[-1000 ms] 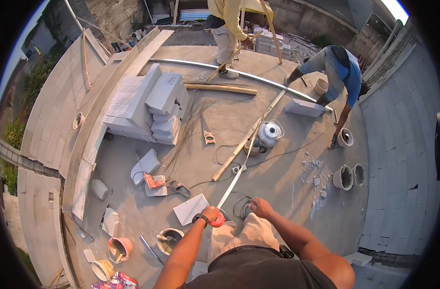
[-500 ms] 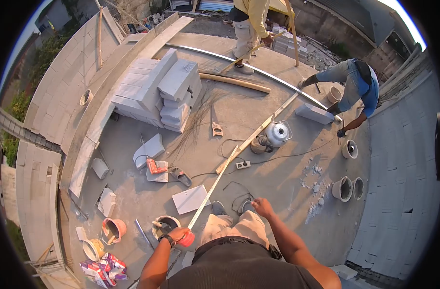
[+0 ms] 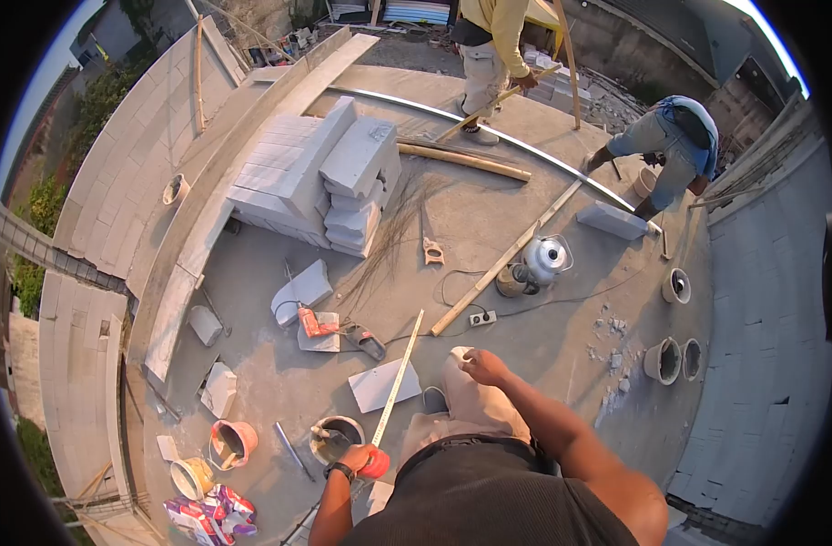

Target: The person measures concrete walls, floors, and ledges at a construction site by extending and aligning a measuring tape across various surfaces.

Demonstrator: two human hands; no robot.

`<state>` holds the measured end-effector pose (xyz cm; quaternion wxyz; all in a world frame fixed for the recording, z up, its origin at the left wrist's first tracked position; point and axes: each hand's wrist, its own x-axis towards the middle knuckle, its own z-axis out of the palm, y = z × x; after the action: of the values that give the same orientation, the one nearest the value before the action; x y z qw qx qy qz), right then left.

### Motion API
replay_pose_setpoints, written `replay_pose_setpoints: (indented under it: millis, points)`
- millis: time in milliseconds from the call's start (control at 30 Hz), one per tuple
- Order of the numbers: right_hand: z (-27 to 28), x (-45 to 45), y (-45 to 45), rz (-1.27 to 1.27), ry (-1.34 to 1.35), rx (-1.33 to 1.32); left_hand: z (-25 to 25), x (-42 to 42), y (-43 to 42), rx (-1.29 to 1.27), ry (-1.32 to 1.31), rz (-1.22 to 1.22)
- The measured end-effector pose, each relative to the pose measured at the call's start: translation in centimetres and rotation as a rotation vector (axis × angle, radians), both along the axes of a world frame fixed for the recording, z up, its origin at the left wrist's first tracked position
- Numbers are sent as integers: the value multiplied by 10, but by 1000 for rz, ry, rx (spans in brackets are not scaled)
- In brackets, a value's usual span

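Note:
My left hand (image 3: 350, 458), with a dark band at the wrist, grips a red tape measure (image 3: 376, 464). Its pale blade (image 3: 400, 376) sticks out forward, passing over a white block (image 3: 366, 391) on the floor. Just beside that hand stands a dark bucket (image 3: 318, 429) with a tool in it. My right hand (image 3: 481, 366) is over my raised right knee with its fingers curled in; what they hold, if anything, is hidden.
A wooden batten (image 3: 489, 278), a kettle (image 3: 551, 258) and a socket strip on a cord (image 3: 482, 318) lie ahead. Further left are a red drill (image 3: 316, 320) and stacked blocks (image 3: 289, 173). Two co-workers stand or bend along a long metal bar (image 3: 525, 155) at the back.
The tape blade sticks out less far, and its end has come away from the batten. My right leg has stepped forward. The bent co-worker's hand has drawn back from the bar's near end.

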<state>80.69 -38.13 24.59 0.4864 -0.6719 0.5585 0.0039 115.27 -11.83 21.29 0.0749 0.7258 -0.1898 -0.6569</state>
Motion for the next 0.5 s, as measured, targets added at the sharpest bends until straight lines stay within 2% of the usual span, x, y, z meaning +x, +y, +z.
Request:
replay_pose_setpoints:
  millis: [67, 133, 167, 200, 233, 300, 367, 467, 500]
  points:
    - [10, 3, -17, -42, -9, -9, 38, 12, -17, -22, 182, 311]
    - [4, 4, -32, -43, -52, -52, 86, 30, -47, -18, 332, 316]
    - [-8, 7, -41, -39, -78, -88, 88, 45, -53, 14, 404, 298]
    - [-15, 13, -52, -28, -87, -67, 117, 43, -73, 19, 318, 278]
    - [-21, 22, -64, -8, -101, -42, 119, 52, -85, 59, 349, 245]
    - [-9, 52, -91, -249, -236, 428, 127, 67, -112, 128, 384, 178]
    - [-21, 85, -117, -409, -428, 619, 134, 69, -154, 158, 386, 141]
    - [-12, 141, -183, -718, -504, 896, 149, 79, -224, 171, 347, 116]
    - [-20, 157, -207, -719, -520, 893, 157, 85, -249, 174, 333, 110]
